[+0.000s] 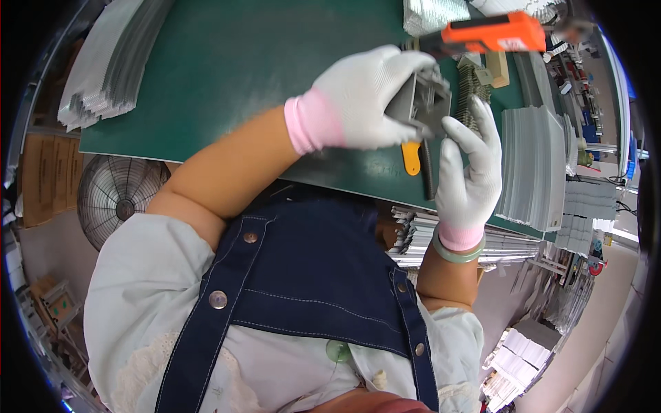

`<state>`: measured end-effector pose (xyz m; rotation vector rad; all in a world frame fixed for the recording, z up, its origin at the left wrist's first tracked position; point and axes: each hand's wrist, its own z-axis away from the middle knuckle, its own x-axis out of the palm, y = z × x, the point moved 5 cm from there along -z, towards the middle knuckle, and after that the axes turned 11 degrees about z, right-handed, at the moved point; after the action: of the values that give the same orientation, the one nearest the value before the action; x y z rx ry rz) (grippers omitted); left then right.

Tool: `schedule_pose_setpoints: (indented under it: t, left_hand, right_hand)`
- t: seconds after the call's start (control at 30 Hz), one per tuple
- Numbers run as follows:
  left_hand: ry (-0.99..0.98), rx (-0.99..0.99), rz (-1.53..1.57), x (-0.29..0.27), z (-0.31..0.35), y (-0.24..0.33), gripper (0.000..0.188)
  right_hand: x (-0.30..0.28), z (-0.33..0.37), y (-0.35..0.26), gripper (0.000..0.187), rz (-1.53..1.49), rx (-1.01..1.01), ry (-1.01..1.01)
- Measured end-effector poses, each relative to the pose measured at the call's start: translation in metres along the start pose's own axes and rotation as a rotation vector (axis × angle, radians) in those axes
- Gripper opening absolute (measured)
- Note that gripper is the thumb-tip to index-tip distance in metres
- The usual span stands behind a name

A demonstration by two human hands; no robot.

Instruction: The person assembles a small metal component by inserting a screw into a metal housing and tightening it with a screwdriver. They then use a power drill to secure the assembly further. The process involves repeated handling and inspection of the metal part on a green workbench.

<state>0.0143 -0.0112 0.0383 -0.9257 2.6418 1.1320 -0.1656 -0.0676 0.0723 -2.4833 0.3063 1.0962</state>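
Over the right half of the green worktable, the person's left hand, in a white glove with a pink cuff, reached rightward, its bare forearm slanting away from the body, thumb and fingers closed around a grey hollow profile piece. Just right and nearer, the gloved right hand pointed toward the far side, fingers parted and empty; I could not tell whether a fingertip touched the piece. Short and box-like, the piece showed an open end with inner ribs, somewhat blurred. A yellow handle lay nearer, an orange-and-black power driver farther off.
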Motion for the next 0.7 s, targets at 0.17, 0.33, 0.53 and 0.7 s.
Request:
schedule_pose_setpoints:
  t: [0.17,0.33,0.53,0.7]
  left_hand:
    - [-0.047,-0.072,0.026,0.008,0.004,0.009,0.085]
    - [-0.097,-0.061,-0.008,0.034,0.011,0.013,0.080]
    - [-0.141,-0.033,-0.047,0.062,0.026,0.015,0.076]
    - [-0.128,0.016,-0.054,0.075,0.032,0.014,0.073]
  right_hand:
    - [-0.003,-0.020,-0.006,0.024,0.073,-0.136,-0.059]
    - [-0.012,-0.037,-0.016,0.027,0.412,-0.286,-0.346]
    - [0.000,-0.024,-0.009,0.022,0.605,-0.012,-0.592]
    - [-0.001,-0.009,0.017,0.025,0.411,-0.255,-0.440]
